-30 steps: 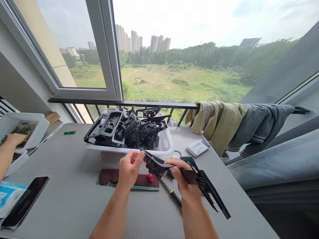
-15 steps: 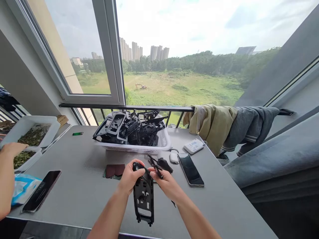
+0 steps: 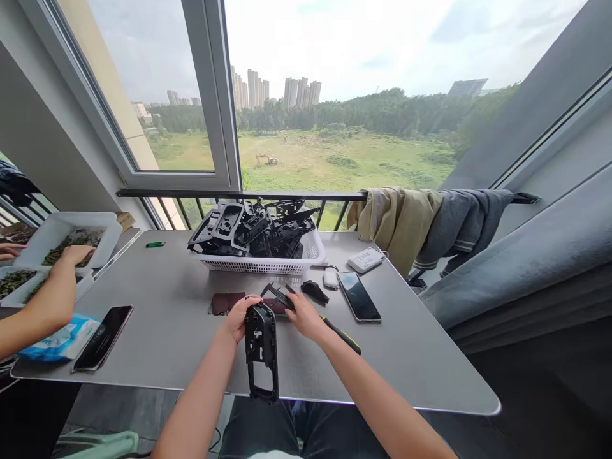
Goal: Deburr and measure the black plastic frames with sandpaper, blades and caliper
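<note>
Grey table [image 3: 406,363], white basket [image 3: 258,264] of black parts [image 3: 261,234] at its far side
Left hand [image 3: 240,315] grips a slotted black frame [image 3: 268,347] by its top, at the near edge; right hand [image 3: 303,313] grips a smaller black caliper [image 3: 278,295] beside it.

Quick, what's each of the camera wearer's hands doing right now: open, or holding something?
Left hand: closed, holding the upper end of a black plastic frame.
Right hand: closed, holding a black caliper-like tool.
</note>
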`<state>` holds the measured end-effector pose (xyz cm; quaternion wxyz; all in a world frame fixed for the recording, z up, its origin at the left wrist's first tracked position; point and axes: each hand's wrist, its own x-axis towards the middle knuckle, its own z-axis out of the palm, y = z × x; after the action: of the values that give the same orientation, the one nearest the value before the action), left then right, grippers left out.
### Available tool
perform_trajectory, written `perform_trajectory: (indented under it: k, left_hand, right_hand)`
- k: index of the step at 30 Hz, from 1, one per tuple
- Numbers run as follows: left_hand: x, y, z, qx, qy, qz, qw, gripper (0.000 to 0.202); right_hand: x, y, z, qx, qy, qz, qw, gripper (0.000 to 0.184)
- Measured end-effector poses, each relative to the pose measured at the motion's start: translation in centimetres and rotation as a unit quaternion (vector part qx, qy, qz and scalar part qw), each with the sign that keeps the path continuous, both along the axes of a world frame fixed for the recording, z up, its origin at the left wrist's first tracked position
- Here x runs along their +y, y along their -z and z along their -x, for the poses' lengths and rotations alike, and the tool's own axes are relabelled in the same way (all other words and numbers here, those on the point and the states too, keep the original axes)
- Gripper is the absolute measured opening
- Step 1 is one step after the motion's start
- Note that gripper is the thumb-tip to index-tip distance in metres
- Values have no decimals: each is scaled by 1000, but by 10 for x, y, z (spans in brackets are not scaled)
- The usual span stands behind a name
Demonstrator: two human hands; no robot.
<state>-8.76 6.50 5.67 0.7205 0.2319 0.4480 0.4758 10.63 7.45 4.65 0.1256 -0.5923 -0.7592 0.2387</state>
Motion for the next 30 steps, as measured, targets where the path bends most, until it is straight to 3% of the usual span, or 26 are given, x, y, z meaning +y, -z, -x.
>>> perform_trajectory:
  k: [5,11,19,26,30]
  left_hand:
    - [2,28,3,-38,81,37,995,24]
    - [4,55,-5,-63,138,51,987,20]
    - [10,63,-11,-84,161,54,982,16]
    - [11,76,-13,-90,159,73,980,16]
    - [10,79,-12,-91,162,86,979,28]
  right_hand:
    - [15,1,-3,-57,38,-41,997,27]
    - [10,21,-27,-146,100,-52,983,30]
    - [2,48,-24,-219,120,-95,964,30]
    - [-3,57,-24,-230,150,-132,953,20]
    - [-5,58,-23,-226,166,-143,949,25]
